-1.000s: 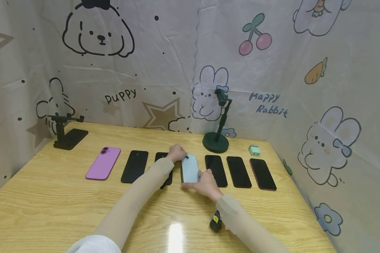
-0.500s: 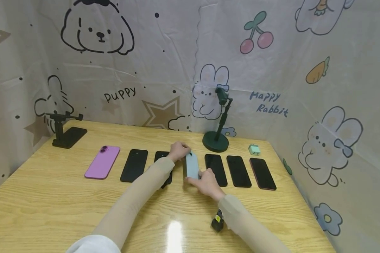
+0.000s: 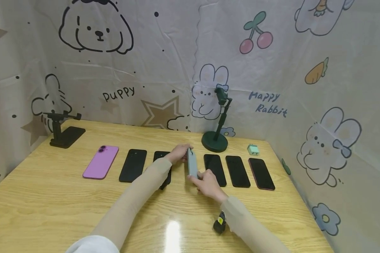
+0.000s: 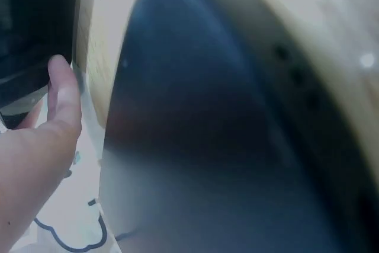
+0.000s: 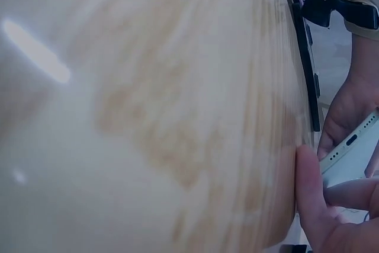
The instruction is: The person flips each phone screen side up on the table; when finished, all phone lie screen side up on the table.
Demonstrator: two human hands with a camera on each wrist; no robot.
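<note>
Pale blue phone (image 3: 192, 164), one: tilted steeply over the table (image 3: 60, 207), mid-row, between black phones (image 3: 215, 170). Left hand (image 3: 178, 154): gripping its far end. Right hand (image 3: 208, 184): pinching its near end.

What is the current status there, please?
Left hand holding far end of light-blue phone; right hand, near end. Phone tilted sideways. Dark phone close on the right.

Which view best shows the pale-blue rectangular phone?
Head: the pale-blue rectangular phone shows nearly full-length, tilted between left hand and right hand. Right wrist: only its port end, partly behind fingers. Left wrist: a dark face, probably its screen.
</note>
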